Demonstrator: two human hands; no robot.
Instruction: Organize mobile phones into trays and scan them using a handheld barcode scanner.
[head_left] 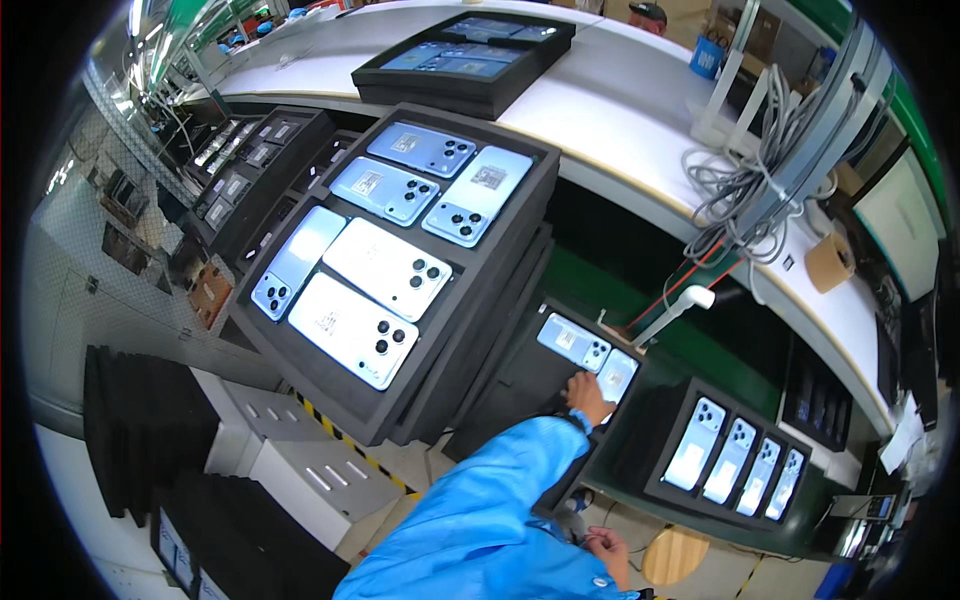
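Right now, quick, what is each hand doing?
Left hand: reaching out, fingers on a pale blue flat phone in the black foam tray; grip cannot be told.
Right hand: low, apparently empty.

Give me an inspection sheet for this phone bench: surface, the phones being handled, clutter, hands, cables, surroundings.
Surface: white curved bench above a green-lined lower shelf.
Job's things: small black tray holding two pale blue phones, backs up.
Clutter: large foam tray with six phones; four-phone tray; tape roll.
Hands: left hand rests on the small tray at the nearer phone; right hand low by the body, grip unclear.
Cables: grey bundle hanging from a post.
Surroundings: stacked black trays, wooden stool.
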